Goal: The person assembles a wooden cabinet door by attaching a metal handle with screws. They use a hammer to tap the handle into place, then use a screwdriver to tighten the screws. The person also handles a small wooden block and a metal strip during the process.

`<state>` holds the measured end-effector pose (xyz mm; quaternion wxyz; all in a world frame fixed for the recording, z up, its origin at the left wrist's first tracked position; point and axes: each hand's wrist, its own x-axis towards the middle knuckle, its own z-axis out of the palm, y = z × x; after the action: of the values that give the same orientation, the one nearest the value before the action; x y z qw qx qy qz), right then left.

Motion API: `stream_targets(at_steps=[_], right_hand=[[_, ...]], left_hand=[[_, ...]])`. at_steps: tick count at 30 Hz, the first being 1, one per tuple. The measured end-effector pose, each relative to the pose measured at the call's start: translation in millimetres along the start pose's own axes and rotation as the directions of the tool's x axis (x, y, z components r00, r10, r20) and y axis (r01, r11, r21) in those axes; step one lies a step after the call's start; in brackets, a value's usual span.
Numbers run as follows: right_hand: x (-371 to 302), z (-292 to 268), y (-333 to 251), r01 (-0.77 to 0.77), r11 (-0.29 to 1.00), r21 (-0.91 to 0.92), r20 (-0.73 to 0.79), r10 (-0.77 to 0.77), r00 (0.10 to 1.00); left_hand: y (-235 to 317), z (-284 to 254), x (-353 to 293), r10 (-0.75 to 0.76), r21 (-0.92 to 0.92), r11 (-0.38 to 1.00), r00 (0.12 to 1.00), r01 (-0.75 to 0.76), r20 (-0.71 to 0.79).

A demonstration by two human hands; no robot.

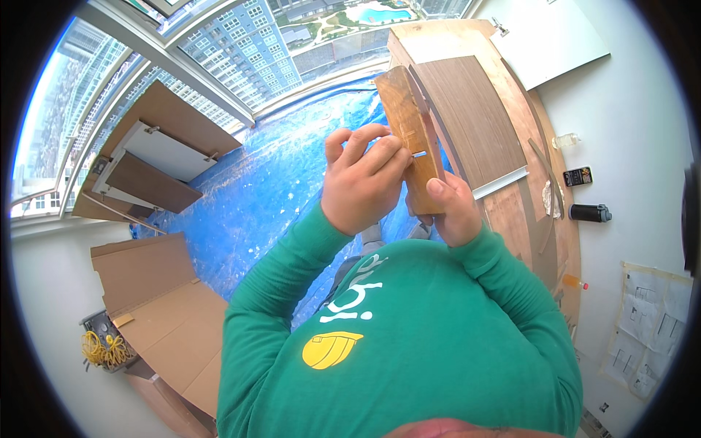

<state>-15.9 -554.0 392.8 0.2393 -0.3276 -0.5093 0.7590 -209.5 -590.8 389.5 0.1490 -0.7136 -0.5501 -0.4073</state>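
Note:
In front of my chest I hold a long wooden block with a narrow slot across its face, which looks like a wooden hand plane [420, 179], tilted with its far end up. My right hand [456, 212] grips its near end, thumb on the edge and fingers behind. My left hand [369, 171] is closed at its left side, with curled fingers pressed against the wood by the slot. The left thumb is hidden. A pale bluish strip shows in the slot.
A wooden bench [537, 241] on the right carries a brown wood-grain panel [475, 117], a phone [577, 177] and a black bottle [590, 212]. Blue sheeting [241, 212] covers the floor. Leaning panels [157, 164] and an opened cardboard box [157, 314] stand left, near coiled yellow cord [106, 350].

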Motion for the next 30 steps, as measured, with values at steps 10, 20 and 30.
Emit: stream_targets(at_steps=[10, 20, 30], right_hand=[[0.2, -2.2, -1.8, -0.054, 0.998, 0.032, -0.040, 0.055, 0.998], [0.0, -10.1, 0.9, -0.086, 0.921, 0.379, 0.120, 0.043, 0.992], [1.6, -99.5, 90.7, -0.261, 0.965, -0.036, -0.098, 0.257, 0.962]], left_hand=[[-16.5, -7.9, 1.3, -0.365, -0.558, 0.779, 0.930, 0.287, -0.031], [-16.7, 22.1, -57.4, -0.542, -0.621, 0.475, 0.763, 0.623, 0.351], [-4.8, 16.6, -155.2, -0.183, -0.361, 0.196, 0.396, 0.912, 0.900]])
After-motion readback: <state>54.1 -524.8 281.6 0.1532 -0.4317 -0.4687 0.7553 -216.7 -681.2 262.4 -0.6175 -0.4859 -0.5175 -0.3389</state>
